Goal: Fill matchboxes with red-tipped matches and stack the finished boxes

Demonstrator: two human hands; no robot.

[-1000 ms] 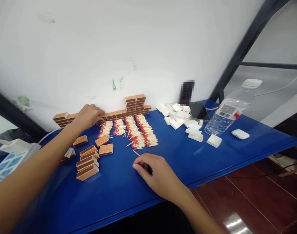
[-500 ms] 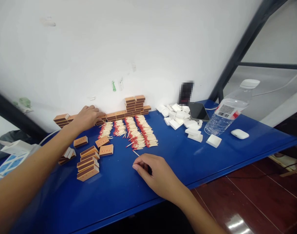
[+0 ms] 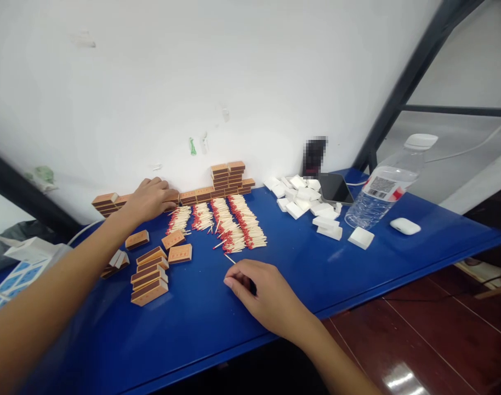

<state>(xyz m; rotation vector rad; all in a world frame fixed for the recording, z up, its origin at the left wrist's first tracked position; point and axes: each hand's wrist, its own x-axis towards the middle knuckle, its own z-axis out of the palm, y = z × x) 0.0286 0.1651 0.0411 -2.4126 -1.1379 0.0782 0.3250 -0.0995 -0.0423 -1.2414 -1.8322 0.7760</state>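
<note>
Blue tabletop (image 3: 201, 329) under both hands, observed from my remote station. Left hand (image 3: 149, 198): back upward, at the matchbox row (image 3: 203, 193) along the wall (image 3: 152, 82); fingers bent, tips partly hidden, so I cannot tell whether they grasp a box or merely touch it. Right hand (image 3: 271, 293): above the table's near part, fingers curled, thumb tip close to the index finger. One single match (image 3: 229, 258) shows beyond its knuckles, red head outward; I cannot tell whether it is pinched or lying loose. Red-headed matches (image 3: 247, 219) lie in four side-by-side bands just in front of the row. I log loose matchboxes (image 3: 180, 253) left of the right hand, several leaning together. Right of the bands: white blocks (image 3: 303, 192) heaped, phone (image 3: 336, 188), clear bottle (image 3: 382, 186).
</note>
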